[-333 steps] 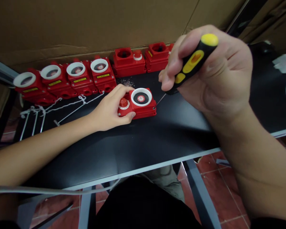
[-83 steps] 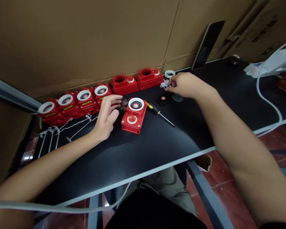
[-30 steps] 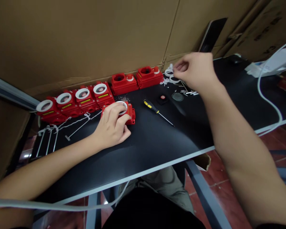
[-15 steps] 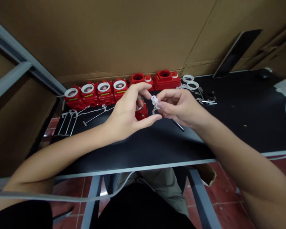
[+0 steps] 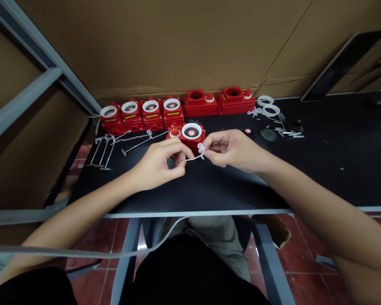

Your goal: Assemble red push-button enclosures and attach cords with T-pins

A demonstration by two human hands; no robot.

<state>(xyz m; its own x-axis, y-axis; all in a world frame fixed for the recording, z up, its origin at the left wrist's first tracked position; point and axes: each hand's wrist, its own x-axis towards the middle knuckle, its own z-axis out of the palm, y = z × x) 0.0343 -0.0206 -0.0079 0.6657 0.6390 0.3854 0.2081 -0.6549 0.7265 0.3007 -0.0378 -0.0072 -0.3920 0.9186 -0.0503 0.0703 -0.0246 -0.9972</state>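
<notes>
L hand [image 5: 157, 165] & R hand [image 5: 230, 148] pinch white string [image 5: 193, 158] btwn them, fingertips closed on each end, just in front of red box [image 5: 190, 134], above table [image 5: 209, 190]. Prob light, limp, slippery; best grip close to knot.

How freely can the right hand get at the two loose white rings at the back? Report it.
Probably yes: only a small flat part lies between the right hand and the white rings, easily passed over. But that hand pinches the white cord with the left hand.
</notes>
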